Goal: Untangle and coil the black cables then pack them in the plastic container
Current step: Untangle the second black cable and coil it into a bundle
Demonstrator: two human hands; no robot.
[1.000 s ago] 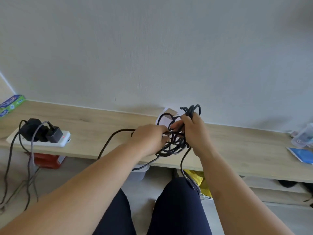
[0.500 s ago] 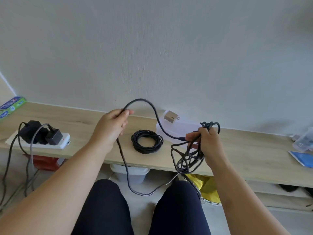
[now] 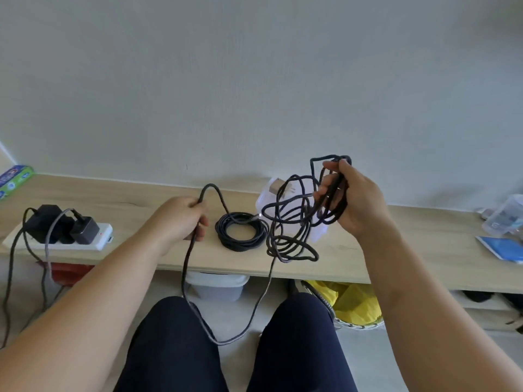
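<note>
Head view, cable tangle point(image 3: 325, 215) in right hand point(image 3: 358, 200), strand point(image 3: 184, 267) in left hand point(image 3: 181, 219)

Left hand point(image 3: 178, 219) and right hand point(image 3: 359, 202) bare. Left forearm point(image 3: 85, 306) and right forearm point(image 3: 418, 292) uncovered to frame edge. Dark navy close-fitting fabric trousers point(image 3: 175, 349) on both thighs, plain, smooth.

The coiled cable point(image 3: 242, 232) is laid mid-desk point(image 3: 141, 200), with the plastic container point(image 3: 263, 201) set just behind it, to the right. The tangled cable point(image 3: 294, 222) is held up in front of that container. A power strip point(image 3: 94, 242) is parked at the left end.
</note>
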